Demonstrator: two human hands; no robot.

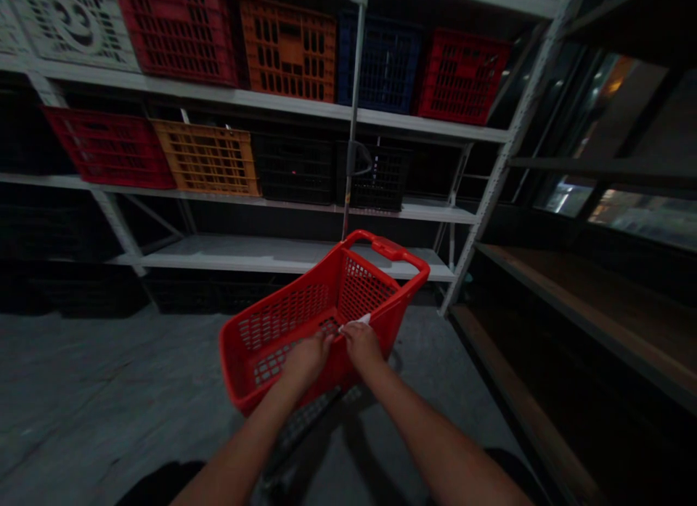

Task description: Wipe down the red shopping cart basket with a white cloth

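A red plastic shopping cart (316, 281) with lattice walls stands in front of me, its handle raised at the far right end. My left hand (309, 356) is closed over the cart's near rim, fingers bent inward. Beside it, my right hand (360, 343) pinches a small white cloth (364, 319) against the same rim. Only a corner of the cloth shows past the fingers, so I cannot tell its full size. The two hands are close together, with a small gap between their fingertips.
A white metal rack (229, 253) behind the cart holds plastic crates, among them an orange crate (288, 45), a yellow crate (207, 157) and a red crate (462, 74). A thin pole (356, 78) rises behind the cart. Dark wooden shelves (593, 324) line the right side.
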